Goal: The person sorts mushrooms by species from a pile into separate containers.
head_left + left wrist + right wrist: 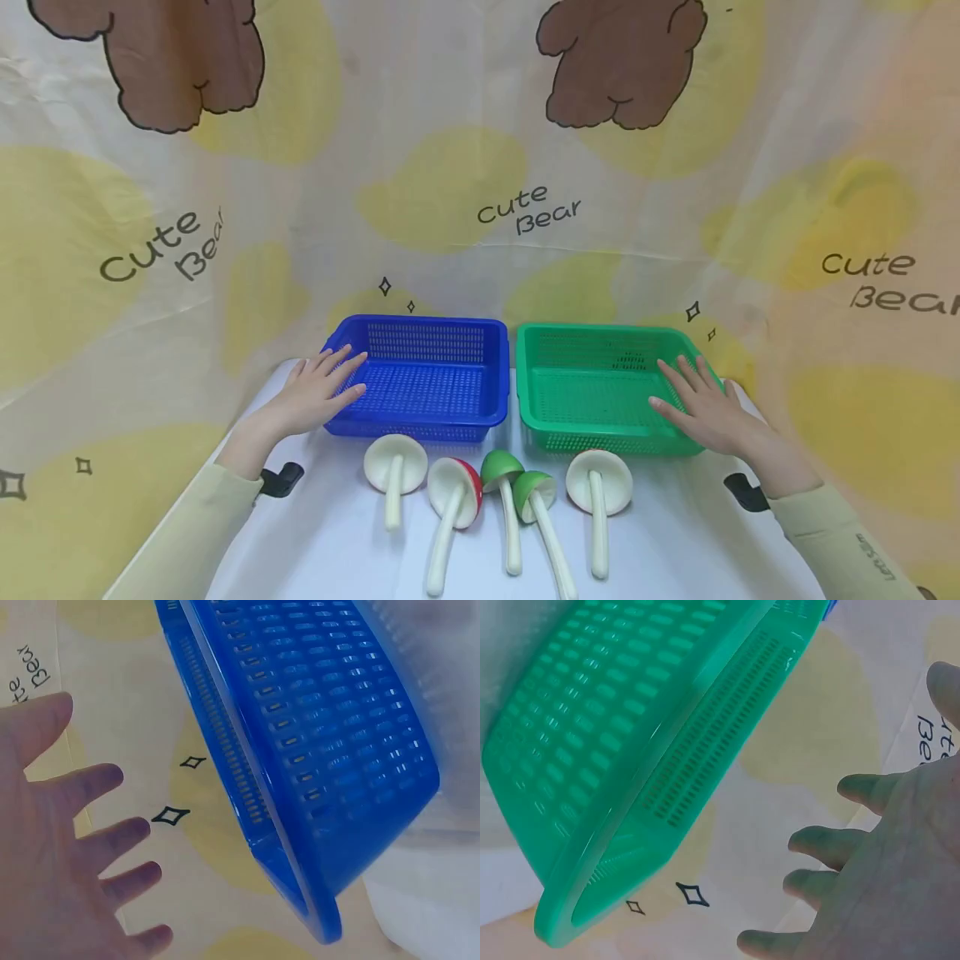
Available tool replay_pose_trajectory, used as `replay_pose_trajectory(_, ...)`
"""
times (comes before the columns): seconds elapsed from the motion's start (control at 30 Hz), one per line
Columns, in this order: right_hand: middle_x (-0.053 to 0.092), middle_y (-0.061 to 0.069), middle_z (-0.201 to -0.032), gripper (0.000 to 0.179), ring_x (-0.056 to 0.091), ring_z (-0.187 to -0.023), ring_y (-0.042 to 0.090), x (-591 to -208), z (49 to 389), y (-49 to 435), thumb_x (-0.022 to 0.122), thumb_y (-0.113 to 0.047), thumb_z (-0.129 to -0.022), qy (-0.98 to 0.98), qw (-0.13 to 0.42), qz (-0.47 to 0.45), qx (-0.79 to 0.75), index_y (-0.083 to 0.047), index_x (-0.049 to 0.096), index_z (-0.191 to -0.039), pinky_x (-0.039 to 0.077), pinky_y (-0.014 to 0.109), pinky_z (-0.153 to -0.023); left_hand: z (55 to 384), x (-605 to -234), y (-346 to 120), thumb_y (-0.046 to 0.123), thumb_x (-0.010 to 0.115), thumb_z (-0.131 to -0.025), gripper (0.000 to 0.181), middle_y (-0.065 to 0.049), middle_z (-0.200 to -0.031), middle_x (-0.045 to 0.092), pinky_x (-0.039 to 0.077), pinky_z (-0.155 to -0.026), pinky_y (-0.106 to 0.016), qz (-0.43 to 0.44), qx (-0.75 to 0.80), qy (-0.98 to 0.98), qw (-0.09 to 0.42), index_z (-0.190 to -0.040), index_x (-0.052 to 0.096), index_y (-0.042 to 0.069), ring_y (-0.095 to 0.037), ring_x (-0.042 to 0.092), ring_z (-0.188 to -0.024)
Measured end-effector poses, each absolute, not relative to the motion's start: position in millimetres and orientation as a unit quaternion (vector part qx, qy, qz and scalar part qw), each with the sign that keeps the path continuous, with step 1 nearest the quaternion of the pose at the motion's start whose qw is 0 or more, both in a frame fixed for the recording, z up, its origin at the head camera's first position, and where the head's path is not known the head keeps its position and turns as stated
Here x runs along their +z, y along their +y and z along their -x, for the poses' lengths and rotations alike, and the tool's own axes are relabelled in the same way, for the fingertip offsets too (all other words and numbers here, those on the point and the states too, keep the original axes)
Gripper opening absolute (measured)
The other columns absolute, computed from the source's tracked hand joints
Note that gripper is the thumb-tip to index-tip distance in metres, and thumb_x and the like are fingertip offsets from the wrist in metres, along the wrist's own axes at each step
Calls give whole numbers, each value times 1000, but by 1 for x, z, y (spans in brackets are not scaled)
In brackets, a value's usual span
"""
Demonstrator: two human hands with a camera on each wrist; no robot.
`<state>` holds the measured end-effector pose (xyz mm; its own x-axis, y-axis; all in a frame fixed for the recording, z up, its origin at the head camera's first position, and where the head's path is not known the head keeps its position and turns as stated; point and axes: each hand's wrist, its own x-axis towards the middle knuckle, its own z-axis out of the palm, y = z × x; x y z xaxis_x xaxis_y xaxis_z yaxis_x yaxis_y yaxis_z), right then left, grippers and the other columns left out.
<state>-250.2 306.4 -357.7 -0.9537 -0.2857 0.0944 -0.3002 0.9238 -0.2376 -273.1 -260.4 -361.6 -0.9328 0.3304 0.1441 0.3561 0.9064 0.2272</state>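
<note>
My left hand (318, 392), fingers spread and straight, is over the left edge of a blue plastic basket (420, 431). The left wrist view shows a gap between those fingers and the basket's rim (262, 772). On the other side my right hand (705, 408) is spread over the right end of a green basket (600, 442), apart from its rim (652, 742) in the right wrist view. Neither hand holds anything. In front of the baskets lie toy mushrooms: a red-capped one (455, 493), two green-capped ones (501, 471) (535, 492), and two showing pale undersides (395, 467) (599, 483).
Both baskets stand side by side on a white table (322, 533), with a narrow gap between them. Behind hangs a cloth (435, 192) printed with bears, yellow patches and lettering. Dark straps (282, 480) show by both wrists.
</note>
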Motion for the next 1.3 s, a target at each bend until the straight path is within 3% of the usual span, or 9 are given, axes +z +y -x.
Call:
replay_pose_trajectory(0.37, 12, 27, -155, 77, 5, -142, 50, -358, 242, 296, 49, -48, -96, -963, 26, -180, 197, -11, 12, -153, 18, 74, -103, 271, -369, -281, 41, 62, -90, 68, -21, -146, 40, 29, -108, -63, 210, -164, -955, 133, -143, 40, 5, -45, 36, -132)
replay_pose_trajectory(0.73, 38, 25, -145, 72, 37, -129, 49, -379, 231, 275, 61, -39, -91, -941, 84, -208, 252, -3, 31, -146, 37, 66, -99, 268, -383, -302, 40, 71, -83, 66, -17, -135, 54, 41, -100, -60, 185, -212, -943, 179, -136, 50, 6, -40, 48, -124)
replay_pose_trajectory(0.93, 45, 20, -142, 63, 51, -118, 48, -394, 223, 265, 64, -33, -91, -923, 97, -209, 309, -5, 39, -142, 46, 60, -93, 267, -391, -313, 40, 74, -80, 68, -17, -134, 55, 39, -99, -62, 151, -263, -938, 166, -134, 52, 5, -41, 46, -125)
replay_pose_trajectory(1.07, 50, 15, -138, 58, 52, -121, 35, -403, 220, 262, 66, -28, -89, -907, 102, -213, 350, -5, 45, -138, 47, 46, -98, 267, -395, -321, 42, 74, -80, 70, -17, -136, 53, 35, -101, -65, 130, -297, -935, 143, -135, 52, 6, -42, 43, -129)
replay_pose_trajectory(1.17, 55, 12, -134, 53, 55, -120, 15, -408, 218, 262, 68, -26, -88, -896, 102, -210, 379, -8, 49, -135, 50, 31, -97, 267, -399, -326, 42, 74, -79, 70, -18, -135, 54, 34, -101, -66, 122, -315, -932, 134, -134, 52, 5, -43, 42, -129)
replay_pose_trajectory(1.3, 58, 13, -130, 49, 55, -116, -1, -414, 215, 260, 67, -23, -89, -873, 71, -207, 435, -8, 51, -132, 51, 23, -95, 267, -403, -332, 40, 75, -80, 68, -20, -133, 55, 35, -101, -65, 114, -335, -925, 135, -133, 53, 4, -46, 44, -126)
